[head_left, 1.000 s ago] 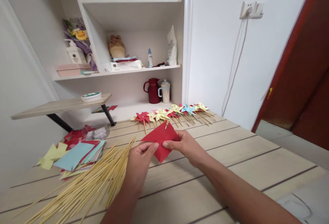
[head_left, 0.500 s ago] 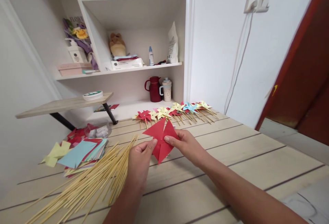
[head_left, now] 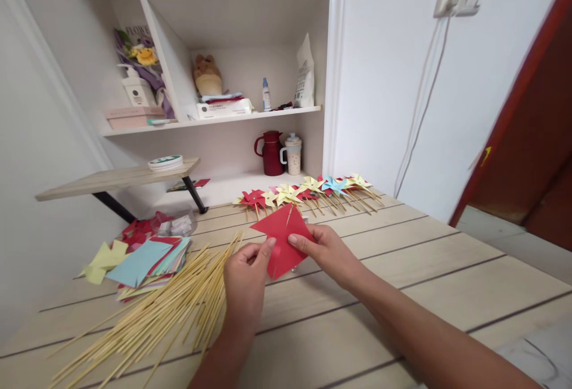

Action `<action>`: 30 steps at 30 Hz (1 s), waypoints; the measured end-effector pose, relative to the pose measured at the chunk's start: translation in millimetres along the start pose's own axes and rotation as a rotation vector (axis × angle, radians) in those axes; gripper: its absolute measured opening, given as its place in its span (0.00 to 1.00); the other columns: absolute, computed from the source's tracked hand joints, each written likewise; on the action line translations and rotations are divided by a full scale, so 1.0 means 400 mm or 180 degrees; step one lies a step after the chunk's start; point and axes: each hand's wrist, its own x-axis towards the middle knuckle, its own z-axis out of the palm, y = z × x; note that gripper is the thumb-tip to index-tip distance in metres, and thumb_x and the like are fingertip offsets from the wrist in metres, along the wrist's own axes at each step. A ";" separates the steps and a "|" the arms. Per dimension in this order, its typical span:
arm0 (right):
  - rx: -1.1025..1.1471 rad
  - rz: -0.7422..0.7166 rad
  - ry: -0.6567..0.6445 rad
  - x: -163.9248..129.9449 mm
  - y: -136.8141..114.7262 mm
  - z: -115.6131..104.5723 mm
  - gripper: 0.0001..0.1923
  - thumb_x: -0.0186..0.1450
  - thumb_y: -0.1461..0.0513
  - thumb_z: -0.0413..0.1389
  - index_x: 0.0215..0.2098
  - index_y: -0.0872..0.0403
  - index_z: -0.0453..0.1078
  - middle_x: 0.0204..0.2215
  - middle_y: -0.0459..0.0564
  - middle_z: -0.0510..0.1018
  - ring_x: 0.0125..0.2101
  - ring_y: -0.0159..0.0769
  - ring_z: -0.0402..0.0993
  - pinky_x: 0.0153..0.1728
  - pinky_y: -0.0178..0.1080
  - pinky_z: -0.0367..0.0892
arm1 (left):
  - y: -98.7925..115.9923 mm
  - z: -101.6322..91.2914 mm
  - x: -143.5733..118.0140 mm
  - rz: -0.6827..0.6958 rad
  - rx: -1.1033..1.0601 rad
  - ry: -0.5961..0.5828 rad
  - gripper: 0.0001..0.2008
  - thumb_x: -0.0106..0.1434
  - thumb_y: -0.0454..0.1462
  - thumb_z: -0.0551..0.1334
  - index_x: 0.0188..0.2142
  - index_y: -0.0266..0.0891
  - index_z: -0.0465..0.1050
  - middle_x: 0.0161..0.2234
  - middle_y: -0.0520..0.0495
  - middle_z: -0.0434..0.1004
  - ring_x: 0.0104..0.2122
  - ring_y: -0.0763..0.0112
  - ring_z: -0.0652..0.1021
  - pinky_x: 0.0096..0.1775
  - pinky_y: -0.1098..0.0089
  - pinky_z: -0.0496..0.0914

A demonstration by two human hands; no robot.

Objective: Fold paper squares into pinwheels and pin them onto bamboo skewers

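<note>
Red paper held above the desk, left hand pinching its left edge between fingers, right hand pinching its right side, sticks near left, sheets beside them, pinwheels far.

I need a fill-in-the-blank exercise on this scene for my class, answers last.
1. The left hand and right hand hold slit paper coloured ____.
2. The thin sticks spread mainly to the ____ of the left hand.
3. The top sheet of the paper stack is light ____.
4. The speckled lidded cup stands to the ____ of the dark red jug.
Missing words: red; left; blue; right.
</note>
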 end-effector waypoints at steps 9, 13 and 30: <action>-0.0049 0.0018 0.0059 -0.002 -0.001 0.002 0.22 0.65 0.46 0.57 0.30 0.57 0.73 0.25 0.47 0.75 0.27 0.33 0.68 0.30 0.35 0.61 | 0.000 0.000 0.004 0.0262 0.0326 0.0066 0.14 0.55 0.44 0.66 0.20 0.38 0.73 0.20 0.52 0.71 0.23 0.71 0.68 0.28 0.72 0.64; -0.0040 0.0094 0.0084 -0.004 -0.002 0.003 0.22 0.64 0.46 0.58 0.31 0.58 0.74 0.27 0.48 0.77 0.28 0.35 0.70 0.30 0.35 0.63 | -0.001 0.001 -0.001 0.0751 0.0449 0.0166 0.11 0.55 0.42 0.67 0.20 0.40 0.76 0.22 0.50 0.75 0.25 0.68 0.72 0.31 0.71 0.66; 0.0123 0.0084 0.0348 0.004 0.003 -0.003 0.20 0.60 0.49 0.63 0.37 0.57 0.78 0.34 0.52 0.83 0.33 0.41 0.76 0.37 0.40 0.68 | 0.010 -0.011 0.008 -0.0271 -0.0869 -0.0618 0.25 0.61 0.55 0.62 0.43 0.36 0.82 0.48 0.36 0.81 0.49 0.53 0.77 0.52 0.58 0.68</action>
